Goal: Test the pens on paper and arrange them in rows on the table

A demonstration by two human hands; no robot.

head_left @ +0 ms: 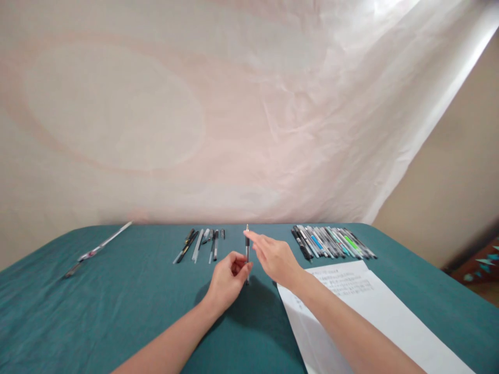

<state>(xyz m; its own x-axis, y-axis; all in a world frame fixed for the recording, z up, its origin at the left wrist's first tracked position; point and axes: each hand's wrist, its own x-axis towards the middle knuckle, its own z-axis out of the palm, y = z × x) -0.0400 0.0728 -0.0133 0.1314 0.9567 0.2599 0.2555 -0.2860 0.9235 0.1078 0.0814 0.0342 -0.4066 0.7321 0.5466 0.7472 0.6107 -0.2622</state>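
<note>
A pen (247, 242) stands upright in front of me, with a clear barrel, a dark grip section and its pointed metal tip facing up. My left hand (231, 276) pinches its lower barrel between thumb and fingers. At the upper end, the fingers of my right hand (275, 258) close around the dark grip just below the tip; the thumb is partly hidden. Left of the pen lies a loose group of pen parts (198, 246), among them clear tubes, caps and dark pieces. A row of pens (333, 242) lies close together to the right.
White sheets of paper (384, 311) with writing lie under my right forearm. A long clear plastic wrapper (102, 247) rests at the far left of the green tablecloth (50, 317). Pale cloth (234, 130) hangs behind the table's back edge.
</note>
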